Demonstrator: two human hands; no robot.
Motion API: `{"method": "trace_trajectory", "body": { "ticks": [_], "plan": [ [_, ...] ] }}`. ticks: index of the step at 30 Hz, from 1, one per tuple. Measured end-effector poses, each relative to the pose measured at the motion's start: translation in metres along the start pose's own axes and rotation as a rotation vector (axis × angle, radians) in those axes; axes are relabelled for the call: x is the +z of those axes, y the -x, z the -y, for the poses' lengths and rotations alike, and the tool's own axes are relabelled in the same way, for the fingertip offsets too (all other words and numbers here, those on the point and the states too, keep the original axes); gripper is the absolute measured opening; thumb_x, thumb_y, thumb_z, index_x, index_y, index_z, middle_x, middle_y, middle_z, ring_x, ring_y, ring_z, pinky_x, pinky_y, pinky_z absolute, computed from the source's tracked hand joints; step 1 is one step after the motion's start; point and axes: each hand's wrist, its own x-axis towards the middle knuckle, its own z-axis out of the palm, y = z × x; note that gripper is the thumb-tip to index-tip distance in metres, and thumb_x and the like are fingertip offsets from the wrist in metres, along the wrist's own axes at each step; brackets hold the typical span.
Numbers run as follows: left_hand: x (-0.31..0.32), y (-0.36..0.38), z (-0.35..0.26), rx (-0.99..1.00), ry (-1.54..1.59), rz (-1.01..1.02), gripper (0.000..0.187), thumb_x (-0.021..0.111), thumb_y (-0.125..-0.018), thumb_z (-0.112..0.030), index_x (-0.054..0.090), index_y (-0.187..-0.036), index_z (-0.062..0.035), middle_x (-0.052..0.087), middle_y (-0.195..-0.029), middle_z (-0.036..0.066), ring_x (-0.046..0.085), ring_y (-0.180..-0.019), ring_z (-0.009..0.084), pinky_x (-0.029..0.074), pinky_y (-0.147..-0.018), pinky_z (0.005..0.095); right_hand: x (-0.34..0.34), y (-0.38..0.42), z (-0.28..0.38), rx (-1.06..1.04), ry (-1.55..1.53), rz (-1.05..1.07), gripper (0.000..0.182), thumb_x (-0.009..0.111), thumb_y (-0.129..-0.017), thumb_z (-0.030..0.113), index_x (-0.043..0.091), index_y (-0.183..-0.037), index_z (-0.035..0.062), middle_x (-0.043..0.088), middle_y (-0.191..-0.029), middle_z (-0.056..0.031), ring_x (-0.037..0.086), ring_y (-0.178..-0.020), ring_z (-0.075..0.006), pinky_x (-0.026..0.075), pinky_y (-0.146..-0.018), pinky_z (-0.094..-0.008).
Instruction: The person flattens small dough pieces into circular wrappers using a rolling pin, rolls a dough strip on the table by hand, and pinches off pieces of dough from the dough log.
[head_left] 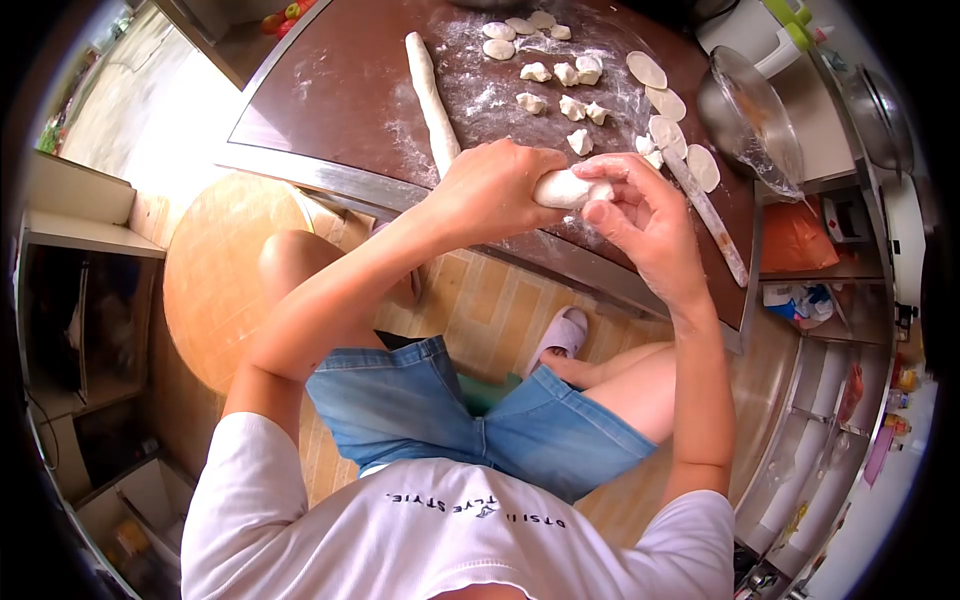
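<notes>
Hands: left hand (490,190) clenched round dough roll (568,188), right hand (640,215) pinching its free end | dough: pale, smooth, stubby cylinder, held above near edge of counter (340,90) | surface: dark brown, flour-dusted, with a long dough rope (430,100), torn lumps (567,92), flat rounds (665,102), rolling pin (708,215) | wrists bent inward, forearms converging.

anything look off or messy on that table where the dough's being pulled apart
Nothing stands out as wrong. Flour is scattered over the brown table, around the torn dough pieces. The rolling pin lies slanted near the table's edge by the flattened rounds. Both the left hand and right hand hold a dough roll.
</notes>
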Motion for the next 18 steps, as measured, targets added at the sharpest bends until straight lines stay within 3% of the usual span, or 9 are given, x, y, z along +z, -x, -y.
{"method": "trace_trajectory", "body": {
  "ticks": [8,11,18],
  "plan": [
    [0.032,-0.019,0.014,-0.025,-0.048,-0.093,0.032,0.067,-0.069,-0.021,0.059,-0.096,-0.0057,0.064,-0.076,0.017,0.062,-0.072,0.0348,0.047,-0.063,0.0419,0.009,-0.011,-0.015,-0.159,0.402,-0.101,0.022,0.066,-0.074,0.003,0.059,-0.094,0.0005,0.064,-0.09,-0.0089,0.063,-0.073,-0.0149,0.051,-0.063,-0.0259],
    [0.032,-0.017,0.005,0.003,-0.284,-0.236,0.022,0.064,-0.068,-0.017,0.058,-0.085,-0.0062,0.062,-0.069,0.016,0.061,-0.065,0.0341,0.047,-0.057,0.0427,0.006,-0.011,-0.018,0.017,0.243,-0.063,0.021,0.066,-0.075,0.003,0.058,-0.094,-0.0001,0.065,-0.086,-0.0084,0.063,-0.072,-0.013,0.05,-0.063,-0.0253],
    [0.038,-0.02,0.004,0.068,-0.458,-0.34,0.013,0.062,-0.069,-0.016,0.056,-0.073,-0.005,0.061,-0.063,0.014,0.063,-0.058,0.0291,0.048,-0.05,0.0388,0.016,-0.01,-0.032,0.098,0.089,-0.154,0.019,0.066,-0.076,0.005,0.058,-0.091,-0.0025,0.065,-0.083,-0.0074,0.061,-0.071,-0.0102,0.05,-0.065,-0.0237]
  ]
}}
